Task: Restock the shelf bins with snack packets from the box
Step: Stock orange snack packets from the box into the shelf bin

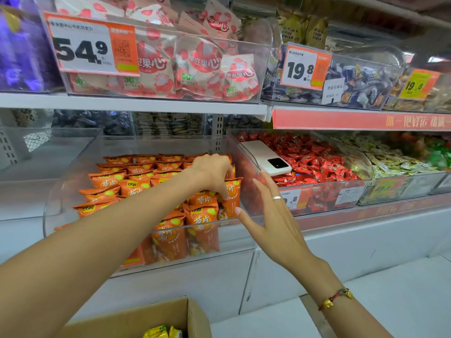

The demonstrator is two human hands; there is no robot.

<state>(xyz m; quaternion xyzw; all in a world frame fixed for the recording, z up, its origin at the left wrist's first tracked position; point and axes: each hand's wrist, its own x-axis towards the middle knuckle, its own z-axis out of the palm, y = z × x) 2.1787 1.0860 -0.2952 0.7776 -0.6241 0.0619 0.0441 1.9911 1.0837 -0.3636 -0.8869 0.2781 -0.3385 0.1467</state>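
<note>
Two hands: over the clear bin (73,191).
Left hand (212,172): pinches an orange packet (230,200) upright at the bin's right front.
Right hand (273,215): fingers straight, just right of the packet.
Box (136,320): below both arms.

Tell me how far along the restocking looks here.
Done: rows of orange packets already fill much of the clear bin. In hand: the left hand sets one more orange packet at the bin's right end; the right hand hovers open nearby. Left: the cardboard box still shows yellow packets.
</note>
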